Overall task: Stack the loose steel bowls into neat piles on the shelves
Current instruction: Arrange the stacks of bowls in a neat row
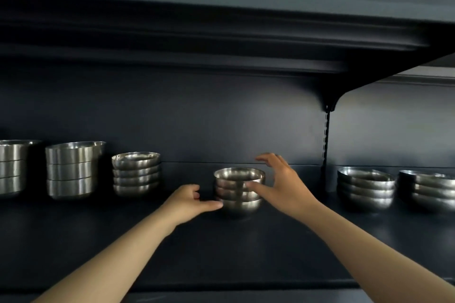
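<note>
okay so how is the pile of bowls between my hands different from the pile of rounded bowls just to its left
The pile between the hands stands forward on the shelf; the left pile sits back by the wall. The first is touched by the left hand and right hand; the left pile is untouched. The first's bowls look deeper, the left pile's shallower and wider. Both are stacked shiny steel bowls, upright.

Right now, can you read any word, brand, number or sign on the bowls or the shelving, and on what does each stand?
None: no readable text in this view.
Centre pile of steel bowls between the left hand and right hand: plain metal, no stamp visible.
Other bowl piles: only reflections.
Dark shelf and slotted upright: no labels or tags.
</note>
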